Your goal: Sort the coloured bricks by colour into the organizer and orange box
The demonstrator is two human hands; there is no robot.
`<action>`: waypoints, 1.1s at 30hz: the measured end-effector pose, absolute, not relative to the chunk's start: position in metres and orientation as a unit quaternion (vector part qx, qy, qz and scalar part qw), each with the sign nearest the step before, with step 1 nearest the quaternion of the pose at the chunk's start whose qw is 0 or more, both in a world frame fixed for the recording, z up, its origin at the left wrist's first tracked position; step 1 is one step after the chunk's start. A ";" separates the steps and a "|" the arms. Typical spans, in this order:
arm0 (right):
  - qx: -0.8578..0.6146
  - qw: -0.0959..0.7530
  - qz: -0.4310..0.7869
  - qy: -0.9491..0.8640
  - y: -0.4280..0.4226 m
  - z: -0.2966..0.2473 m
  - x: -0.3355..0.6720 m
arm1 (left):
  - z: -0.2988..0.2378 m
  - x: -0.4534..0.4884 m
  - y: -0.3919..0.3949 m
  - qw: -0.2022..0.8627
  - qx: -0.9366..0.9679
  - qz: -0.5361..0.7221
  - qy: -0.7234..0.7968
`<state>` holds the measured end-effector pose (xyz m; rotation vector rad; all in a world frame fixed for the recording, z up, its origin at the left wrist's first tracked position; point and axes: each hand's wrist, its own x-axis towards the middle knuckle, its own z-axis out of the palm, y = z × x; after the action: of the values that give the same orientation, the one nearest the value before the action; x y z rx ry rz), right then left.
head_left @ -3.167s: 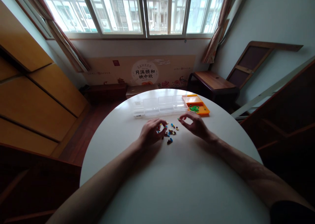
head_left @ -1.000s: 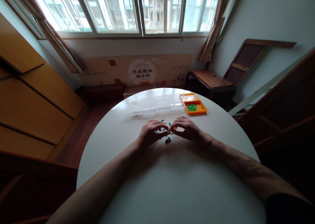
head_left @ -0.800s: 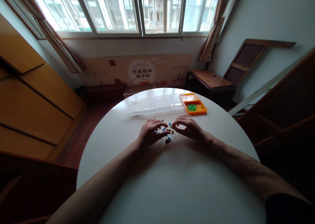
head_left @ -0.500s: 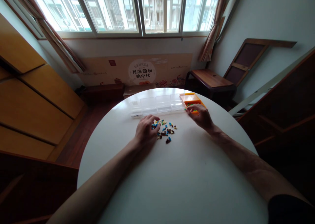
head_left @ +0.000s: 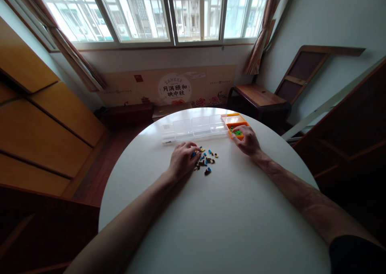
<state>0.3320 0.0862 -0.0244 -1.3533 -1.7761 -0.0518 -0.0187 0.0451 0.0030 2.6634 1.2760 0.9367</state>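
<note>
A loose pile of tiny building bricks in blue, brown and yellow lies mid-table. My left hand rests at the pile's left side, thumb and forefinger curved with a gap between them; its fingers cover some bricks. Over the near part of an orange box hovers my right hand, its thumb and fingers apart. Small green bricks lie inside that box, partly behind the fingers. No brick shows clearly in either hand.
Left of the orange box stands a row of clear plastic compartments. Everything sits on a round white table. Beyond its far edge are a wooden stool and a printed cardboard panel under the window.
My right hand held a small green brick at the box's near left edge; now its fingers are over the box and that brick is gone from them. The left fingers have come closer together.
</note>
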 end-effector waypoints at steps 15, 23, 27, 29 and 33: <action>-0.468 0.413 -0.008 -0.781 0.075 -0.013 0.321 | 0.003 -0.016 0.045 0.018 0.867 0.285 0.408; -0.464 0.406 0.002 -0.788 0.075 -0.014 0.322 | 0.002 -0.017 0.044 0.021 0.859 0.277 0.430; -0.460 0.405 0.004 -0.790 0.076 -0.016 0.323 | 0.003 -0.018 0.045 0.025 0.860 0.282 0.424; -0.456 0.406 0.005 -0.792 0.074 -0.014 0.323 | 0.004 -0.018 0.046 0.028 0.861 0.288 0.419; -0.417 0.414 0.008 -0.809 0.064 -0.002 0.311 | 0.004 -0.019 0.045 0.078 0.852 0.335 0.394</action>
<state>0.3114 0.0644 -0.0017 -1.0482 -2.0342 0.0196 -0.0187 0.0452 0.0043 2.5519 1.1789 1.0043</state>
